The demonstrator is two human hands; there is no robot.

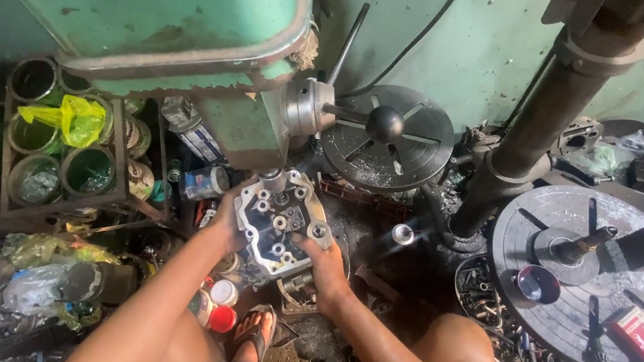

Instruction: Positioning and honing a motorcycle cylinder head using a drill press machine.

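Fingers of both hands clamped on one casting, held under a drill press.

Left hand: fingers wrapped round the left edge of the cylinder head, thumb side toward the upper corner; grip closed on the metal.

Right hand: fingers curled under the lower right corner of the same part, palm below it, likewise closed on it.

Cylinder head: pale grey aluminium casting with several round ports and bolt holes, face up, tilted slightly, spanning the gap between the two sets of fingers. It sits just beneath the green drill press head; whether it rests on a table below cannot be told.

Beyond the fingertips: feed handle with black ball knob and a round slotted drill table behind it. To the right of the right hand's fingers, well apart: a dark steel column and a second round table carrying chips, a small bowl and loose tools. To the left of the left hand's fingers: a rack of open cans with a yellow rag. Nearer the wrists: small bottles with red and white caps and a sandalled foot.

Handling note, as judgement: the casting looks heavy and irregular, so both grips should stay on solid outer edges, fingers kept out of the ports and clear of the spindle line, face held level before any seating.
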